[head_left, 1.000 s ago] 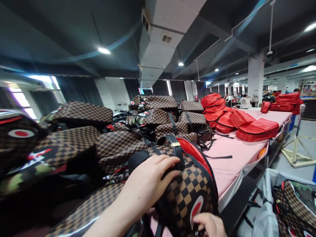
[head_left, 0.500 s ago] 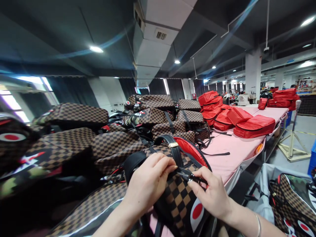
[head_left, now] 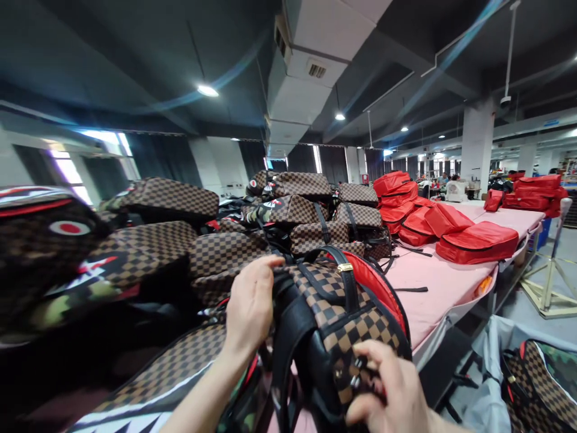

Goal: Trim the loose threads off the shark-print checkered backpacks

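Note:
A brown checkered backpack (head_left: 356,325) with black straps and a red inner lining stands upright at the near edge of the pink table (head_left: 433,282). My left hand (head_left: 250,304) grips its top back edge beside a black shoulder strap. My right hand (head_left: 390,391) is closed on the lower front of the same backpack, fingers pinching something small and dark there, probably a zipper pull. A gold buckle sits on the top handle.
Many checkered backpacks (head_left: 297,213) are piled across the left and middle of the table. Red bags (head_left: 478,240) lie further down on the right. Another checkered backpack (head_left: 541,379) sits in a grey bin at lower right. People work in the far background.
The backpack has been turned and lifted, its strap side now facing me. My left hand shifted to its back edge; my right hand dropped from the top zipper to the lower front.

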`<state>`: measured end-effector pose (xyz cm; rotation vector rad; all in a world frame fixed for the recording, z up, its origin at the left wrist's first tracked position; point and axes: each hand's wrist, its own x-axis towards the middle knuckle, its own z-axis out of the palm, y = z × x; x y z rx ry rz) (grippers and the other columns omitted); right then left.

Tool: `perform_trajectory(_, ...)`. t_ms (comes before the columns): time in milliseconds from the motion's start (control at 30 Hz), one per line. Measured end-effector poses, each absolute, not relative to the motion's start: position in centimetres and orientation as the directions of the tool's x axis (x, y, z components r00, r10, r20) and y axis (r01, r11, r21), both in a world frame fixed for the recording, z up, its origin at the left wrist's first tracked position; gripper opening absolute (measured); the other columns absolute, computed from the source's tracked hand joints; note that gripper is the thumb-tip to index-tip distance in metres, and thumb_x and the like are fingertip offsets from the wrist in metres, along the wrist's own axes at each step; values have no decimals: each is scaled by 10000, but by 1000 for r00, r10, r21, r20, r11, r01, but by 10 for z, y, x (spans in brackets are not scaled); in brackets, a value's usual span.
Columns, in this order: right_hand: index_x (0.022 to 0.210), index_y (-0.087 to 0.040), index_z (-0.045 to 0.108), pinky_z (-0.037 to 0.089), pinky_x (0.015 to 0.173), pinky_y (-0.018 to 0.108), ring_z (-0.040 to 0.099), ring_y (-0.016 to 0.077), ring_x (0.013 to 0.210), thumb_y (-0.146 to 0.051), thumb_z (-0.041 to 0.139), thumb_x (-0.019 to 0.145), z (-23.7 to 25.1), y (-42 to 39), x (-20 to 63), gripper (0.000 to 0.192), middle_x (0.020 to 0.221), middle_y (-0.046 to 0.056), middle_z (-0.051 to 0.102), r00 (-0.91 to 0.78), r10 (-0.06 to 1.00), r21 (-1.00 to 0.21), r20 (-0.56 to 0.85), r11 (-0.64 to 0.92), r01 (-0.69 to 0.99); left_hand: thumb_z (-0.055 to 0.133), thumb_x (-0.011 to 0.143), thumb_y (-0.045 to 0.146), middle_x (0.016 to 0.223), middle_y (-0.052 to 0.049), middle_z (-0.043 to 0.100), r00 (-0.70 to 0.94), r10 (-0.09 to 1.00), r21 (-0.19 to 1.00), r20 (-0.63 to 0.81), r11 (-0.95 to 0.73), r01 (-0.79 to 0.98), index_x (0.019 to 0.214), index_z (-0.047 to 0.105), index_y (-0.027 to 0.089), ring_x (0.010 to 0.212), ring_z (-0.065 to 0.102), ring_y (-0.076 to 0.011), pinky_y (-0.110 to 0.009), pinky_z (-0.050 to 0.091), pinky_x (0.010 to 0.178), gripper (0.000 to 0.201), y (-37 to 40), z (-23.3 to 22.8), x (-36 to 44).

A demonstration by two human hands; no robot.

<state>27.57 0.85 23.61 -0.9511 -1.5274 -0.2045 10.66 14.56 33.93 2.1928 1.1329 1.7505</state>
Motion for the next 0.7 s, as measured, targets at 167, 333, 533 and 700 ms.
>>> perform_trajectory(167, 1321, -109, 378, 544, 547, 269, 653, 206, 564, -606, 553, 748, 229, 16, 260, 778, 748, 91, 689, 72, 377, -302, 923, 597, 744, 269, 834, 566, 1196, -88, 593, 260, 898, 807, 356, -435, 399, 1138, 574, 196, 1119, 525, -249, -414, 363, 1003, 568, 193, 337, 71)
perform_trajectory(333, 1141, -198, 592, 512, 813, 305, 641, 213, 899, -334, 628, 761, 251, 63, 316, 405, 1020, 77, 671, 204, 528, -521, 824, 566, 638, 306, 821, 561, 1245, -88, 558, 32, 857, 691, 515, -437, 576, 1180, 554, 172, 1178, 475, -265, -443, 326, 1028, 585, 171, 312, 53)
perform_trajectory(533, 922, -115, 661, 494, 637, 319, 611, 194, 662, -401, 593, 743, 275, 129, 377, 343, 823, 82, 685, 565, 507, -758, 652, 408, 509, 490, 817, 361, 1206, -83, 576, 321, 391, 77, 863, -729, 680, 1251, 466, 189, 1116, 502, -236, -379, 426, 933, 468, 104, 261, 85)
perform_trajectory(700, 916, -164, 649, 480, 694, 290, 619, 186, 764, -377, 512, 819, 294, 118, 351, 271, 862, 61, 678, 338, 517, -609, 786, 553, 569, 528, 809, 224, 1220, -111, 528, 231, 248, 56, 941, -786, 616, 1226, 449, 188, 1147, 455, -240, -410, 379, 971, 426, 112, 262, 111)
